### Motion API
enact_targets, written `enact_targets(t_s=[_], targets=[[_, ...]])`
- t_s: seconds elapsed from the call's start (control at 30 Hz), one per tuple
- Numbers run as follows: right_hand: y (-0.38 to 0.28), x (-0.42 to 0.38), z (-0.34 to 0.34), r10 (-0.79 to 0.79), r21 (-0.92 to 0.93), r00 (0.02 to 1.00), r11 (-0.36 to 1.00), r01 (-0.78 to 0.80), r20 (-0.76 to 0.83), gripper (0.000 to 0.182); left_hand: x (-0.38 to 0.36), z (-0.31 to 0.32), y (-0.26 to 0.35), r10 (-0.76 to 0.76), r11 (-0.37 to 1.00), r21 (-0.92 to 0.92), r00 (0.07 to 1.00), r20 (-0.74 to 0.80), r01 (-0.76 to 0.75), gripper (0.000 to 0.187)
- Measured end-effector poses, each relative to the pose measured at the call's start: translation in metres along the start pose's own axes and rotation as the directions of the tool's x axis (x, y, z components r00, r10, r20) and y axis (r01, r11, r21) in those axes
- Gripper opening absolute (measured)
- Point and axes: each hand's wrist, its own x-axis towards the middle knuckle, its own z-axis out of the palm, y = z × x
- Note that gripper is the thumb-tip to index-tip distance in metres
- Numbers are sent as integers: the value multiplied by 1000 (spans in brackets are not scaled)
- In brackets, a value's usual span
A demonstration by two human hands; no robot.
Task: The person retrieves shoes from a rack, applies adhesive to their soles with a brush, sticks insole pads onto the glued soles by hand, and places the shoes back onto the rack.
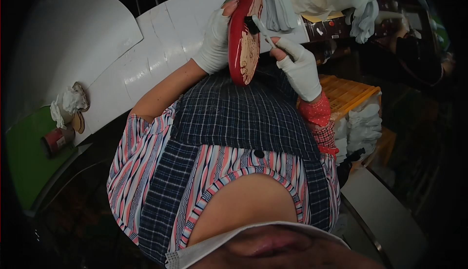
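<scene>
At the far left, a smooth green surface (22, 166) lies beside a cylindrical red can (57, 141) and a crumpled white wad (74, 99). Next comes the pale, flat worktop (170, 27), crossed by fine seams and curving along its far edge. My left hand (214, 42), in a white knit covering with bare fingertips, is closed around the far part of a red shoe (236, 49), raised in front of my checked apron (234, 110). Its side is glossy and rounded; its tan underside is rough and puckered near the rim. The long axis runs away from my body, one blunt end toward the apron, the other toward the worktop's far edge; toe and heel I cannot tell apart. The underside faces right. Against it sit the black bristles of a slim, pale-handled brush (263, 31), pinched between thumb and finger of my similarly covered right hand (300, 69). Beyond these lie soft, folded pale cloths (275, 5); farther right, a latticed orange plastic crate (347, 93).
</scene>
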Motion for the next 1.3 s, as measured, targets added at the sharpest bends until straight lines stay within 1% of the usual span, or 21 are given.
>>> enact_targets(t_s=[0.07,0.13,0.17,0.23,0.27,0.3,0.33,0.37,0.43,0.57,0.63,0.67,0.7,0.73,0.77,0.83,0.93,0.97,1.07,1.17,1.3], targets=[[-2,-3,1,39,8,999,999,-40,25,31,0,-1,1,39,998,50,999,10,-39,62],[-3,-6,4,-23,-14,1000,1000,23,-2,26,1,-1,7,-3,990,-138,1000,6,4,64],[-4,-7,4,-22,-12,1000,1000,22,-1,26,0,-1,6,-5,990,-137,1000,6,6,64],[-9,-7,3,-28,-34,999,999,29,21,26,3,-1,2,-239,912,-338,971,22,233,79],[-11,-8,3,-26,-31,999,999,27,23,26,3,-3,2,-242,912,-337,970,22,235,79],[-13,-8,3,-39,-46,999,998,40,35,26,7,-6,8,-27,1000,-2,999,-41,27,74],[-15,-9,3,-51,-61,998,997,54,48,26,9,-8,13,199,924,338,980,-26,-179,69],[-16,-8,3,-53,-59,997,997,56,48,26,11,-8,16,200,923,340,979,-25,-180,69],[-19,-9,5,-79,-41,995,996,81,54,26,13,-9,22,-26,993,-118,1000,5,26,67],[-27,-7,5,-79,-33,994,996,82,80,26,17,-15,31,-116,945,-300,990,77,134,75],[-31,-4,6,-182,-68,977,979,190,107,26,19,-17,31,-165,827,-535,984,67,175,67],[-35,-3,6,-190,-69,976,978,198,109,26,17,-17,24,-159,830,-531,985,63,168,67],[-40,-1,6,-186,-55,975,980,193,119,25,17,-20,16,-63,957,-284,998,9,63,67],[-44,1,6,-187,-42,974,980,194,129,25,17,-22,11,49,999,-7,999,-19,-49,69],[-45,4,8,-202,-44,971,977,209,130,25,13,-27,9,62,998,1,998,-23,-62,69],[-49,10,12,-415,-83,907,904,420,75,25,11,-36,38,-243,970,57,961,131,237,82],[-69,17,11,-426,-54,899,900,432,100,25,19,-46,67,-297,955,43,940,171,294,85],[-72,19,10,-444,-55,890,891,451,102,25,21,-49,70,-283,959,53,945,162,278,85],[-76,25,9,-518,-118,850,842,526,96,27,24,-52,77,-191,981,73,935,299,177,82],[-77,27,7,-526,-138,849,838,528,59,27,21,-54,85,-225,974,54,913,341,220,83],[-74,32,3,-516,-127,856,848,515,25,27,21,-55,82,-249,947,-94,890,382,306,86]])
